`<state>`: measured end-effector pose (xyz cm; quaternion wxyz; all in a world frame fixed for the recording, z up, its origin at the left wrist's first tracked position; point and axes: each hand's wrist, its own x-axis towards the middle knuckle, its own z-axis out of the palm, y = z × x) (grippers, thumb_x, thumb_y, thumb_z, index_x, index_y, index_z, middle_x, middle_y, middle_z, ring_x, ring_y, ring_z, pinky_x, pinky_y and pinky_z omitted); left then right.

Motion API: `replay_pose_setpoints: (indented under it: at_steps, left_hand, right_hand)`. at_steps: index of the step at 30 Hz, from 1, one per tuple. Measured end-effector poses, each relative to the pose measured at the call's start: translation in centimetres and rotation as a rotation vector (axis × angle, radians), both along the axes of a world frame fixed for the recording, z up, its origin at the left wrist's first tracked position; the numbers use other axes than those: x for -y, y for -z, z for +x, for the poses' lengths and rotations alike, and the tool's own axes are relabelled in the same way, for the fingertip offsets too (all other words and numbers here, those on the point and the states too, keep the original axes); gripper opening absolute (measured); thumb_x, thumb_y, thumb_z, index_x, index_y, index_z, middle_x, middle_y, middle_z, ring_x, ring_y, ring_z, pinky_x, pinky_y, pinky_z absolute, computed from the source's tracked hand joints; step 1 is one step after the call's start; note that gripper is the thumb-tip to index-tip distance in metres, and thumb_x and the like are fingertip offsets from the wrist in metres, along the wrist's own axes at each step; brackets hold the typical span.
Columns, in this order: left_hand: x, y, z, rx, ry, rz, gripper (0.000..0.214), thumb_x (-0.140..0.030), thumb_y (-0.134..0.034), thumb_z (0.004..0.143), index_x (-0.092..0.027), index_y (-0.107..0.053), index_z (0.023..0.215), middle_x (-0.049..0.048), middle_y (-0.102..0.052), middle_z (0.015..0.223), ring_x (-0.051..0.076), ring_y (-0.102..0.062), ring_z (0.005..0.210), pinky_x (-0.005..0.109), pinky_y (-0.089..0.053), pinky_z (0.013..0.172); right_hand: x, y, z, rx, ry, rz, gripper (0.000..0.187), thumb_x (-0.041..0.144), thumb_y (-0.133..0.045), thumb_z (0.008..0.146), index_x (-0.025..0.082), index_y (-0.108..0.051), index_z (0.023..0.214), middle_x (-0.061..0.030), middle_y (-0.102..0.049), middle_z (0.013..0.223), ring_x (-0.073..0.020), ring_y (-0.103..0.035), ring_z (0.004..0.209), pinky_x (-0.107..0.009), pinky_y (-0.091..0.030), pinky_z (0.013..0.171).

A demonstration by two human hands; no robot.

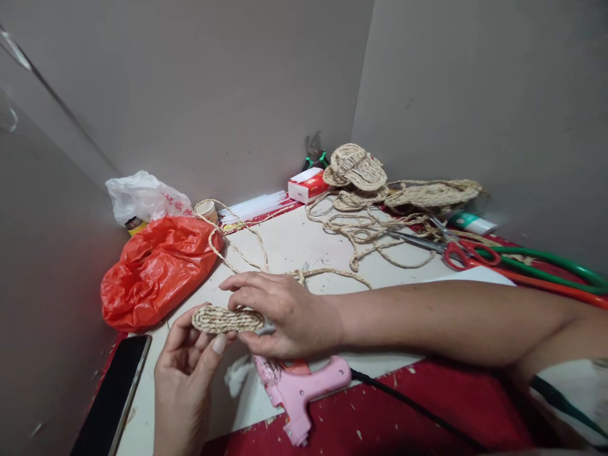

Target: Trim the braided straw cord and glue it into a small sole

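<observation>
A small oval of coiled straw cord (227, 319) is held up between both hands, over the white board. My left hand (190, 361) pinches its left end, the thumb along the lower edge. At the other end, the fingers and thumb of my right hand (285, 313) close around the oval. A loose length of the braided cord (256, 244) loops on the board behind my right hand. Just below that hand lies a pink glue gun (308, 392), its nozzle end partly wrapped in something clear.
A red plastic bag (159, 269) and a phone (114, 396) lie at left. White sticks (259, 207), a red-and-white box (308, 185) and pliers (315, 155) stand at the back. Coiled straw pieces (358, 168), red-handled scissors (470, 253) and green-handled shears (551, 269) lie at right.
</observation>
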<state>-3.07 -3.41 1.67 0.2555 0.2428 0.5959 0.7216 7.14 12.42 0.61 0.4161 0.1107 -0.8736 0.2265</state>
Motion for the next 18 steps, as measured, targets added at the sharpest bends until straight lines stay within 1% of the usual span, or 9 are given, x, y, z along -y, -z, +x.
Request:
replay_pose_setpoints:
  at_steps: [3, 6, 9, 11, 15, 18]
  left_hand:
    - [0.06, -0.11, -0.33, -0.009, 0.003, -0.030, 0.046, -0.021, -0.084, 0.060, -0.018, -0.065, 0.103, 0.0075, -0.072, 0.096, 0.021, -0.070, 0.088, 0.027, -0.056, 0.078]
    - [0.11, 0.00, -0.63, -0.020, -0.018, -0.071, 0.049, -0.022, -0.086, 0.056, -0.017, -0.066, 0.101, 0.0072, -0.073, 0.090, 0.021, -0.071, 0.082, 0.027, -0.057, 0.075]
    - [0.18, 0.22, -0.79, -0.060, -0.029, -0.097, 0.052, -0.025, -0.086, 0.056, -0.017, -0.066, 0.103, 0.0074, -0.073, 0.092, 0.020, -0.071, 0.079, 0.026, -0.057, 0.072]
    - [0.24, 0.36, -0.77, -0.132, -0.020, -0.120, 0.053, -0.026, -0.086, 0.057, -0.018, -0.066, 0.106, 0.0072, -0.073, 0.094, 0.020, -0.070, 0.078, 0.024, -0.057, 0.068]
    - [0.27, 0.52, -0.48, -0.326, -0.018, -0.136, 0.042, -0.025, -0.084, 0.059, -0.018, -0.068, 0.097, 0.0047, -0.073, 0.089, 0.017, -0.069, 0.074, 0.022, -0.056, 0.065]
    - [0.21, 0.50, -0.39, -0.403, -0.039, -0.114, 0.034, -0.024, -0.083, 0.061, -0.019, -0.068, 0.091, 0.0028, -0.073, 0.084, 0.016, -0.069, 0.072, 0.020, -0.056, 0.066]
  right_hand:
    - [-0.29, 0.02, -0.16, 0.009, -0.011, -0.027, 0.024, 0.023, -0.057, 0.076, 0.014, -0.055, 0.099, -0.0141, -0.061, 0.117, -0.0187, -0.057, 0.111, -0.033, -0.051, 0.092]
    - [-0.50, 0.00, -0.22, 0.010, -0.031, -0.018, 0.023, 0.022, -0.057, 0.077, 0.013, -0.057, 0.098, -0.0146, -0.062, 0.116, -0.0180, -0.059, 0.107, -0.032, -0.051, 0.092]
    - [-0.57, 0.02, -0.26, 0.020, -0.042, -0.027, 0.023, 0.021, -0.058, 0.077, 0.011, -0.059, 0.098, -0.0149, -0.062, 0.115, -0.0175, -0.059, 0.106, -0.031, -0.050, 0.092]
    - [-0.51, 0.12, -0.28, 0.025, -0.048, -0.037, 0.024, 0.018, -0.059, 0.076, 0.011, -0.059, 0.098, -0.0142, -0.062, 0.114, -0.0175, -0.059, 0.106, -0.031, -0.050, 0.092]
    - [-0.25, 0.33, -0.24, 0.014, -0.070, -0.040, 0.023, 0.018, -0.059, 0.076, 0.012, -0.058, 0.098, -0.0127, -0.062, 0.115, -0.0162, -0.060, 0.105, -0.031, -0.049, 0.092]
    - [-0.21, 0.26, -0.17, 0.011, -0.082, -0.043, 0.020, 0.022, -0.059, 0.079, 0.014, -0.057, 0.098, -0.0125, -0.062, 0.115, -0.0158, -0.060, 0.105, -0.031, -0.049, 0.092]
